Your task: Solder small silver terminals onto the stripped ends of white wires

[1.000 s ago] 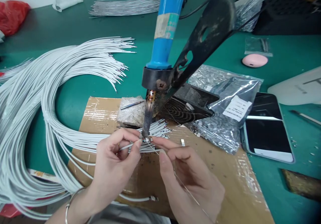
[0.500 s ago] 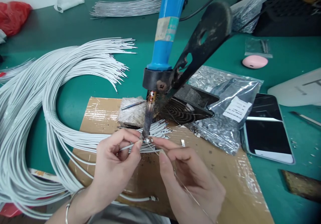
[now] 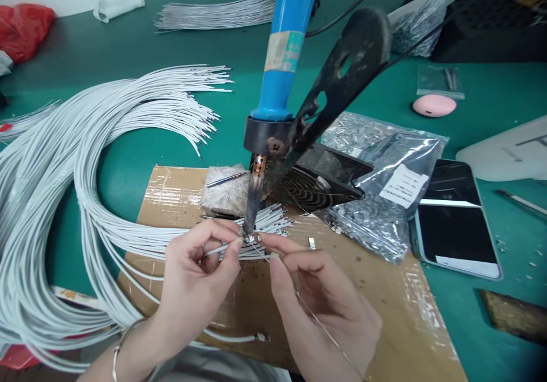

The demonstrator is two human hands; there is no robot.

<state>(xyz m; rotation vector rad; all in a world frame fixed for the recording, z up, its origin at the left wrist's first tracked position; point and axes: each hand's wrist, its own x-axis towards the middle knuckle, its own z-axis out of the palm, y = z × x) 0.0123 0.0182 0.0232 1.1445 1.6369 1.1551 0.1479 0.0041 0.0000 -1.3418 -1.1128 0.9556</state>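
A blue-handled soldering iron (image 3: 282,57) is clamped in a black stand (image 3: 342,80), its tip pointing down between my hands. My left hand (image 3: 200,273) pinches a white cable (image 3: 213,251) just below the tip. At the cable's end sits a small metal connector (image 3: 253,238), which my right index fingertip seems to touch. My right hand (image 3: 325,302) holds a thin strand of solder wire (image 3: 318,320) between thumb and fingers, its end reaching up to the iron's tip. The exact joint under the tip is too small to make out.
Bundled white cables (image 3: 94,199) curve over the left side onto a cardboard sheet (image 3: 384,325). Behind the hands lies a crusted block (image 3: 220,199). To the right are a bag of metal parts (image 3: 380,188), a phone (image 3: 459,222) and a pink case (image 3: 435,105).
My right hand has shifted very slightly left, with the solder wire still in it. My left hand and the cable are almost unmoved.
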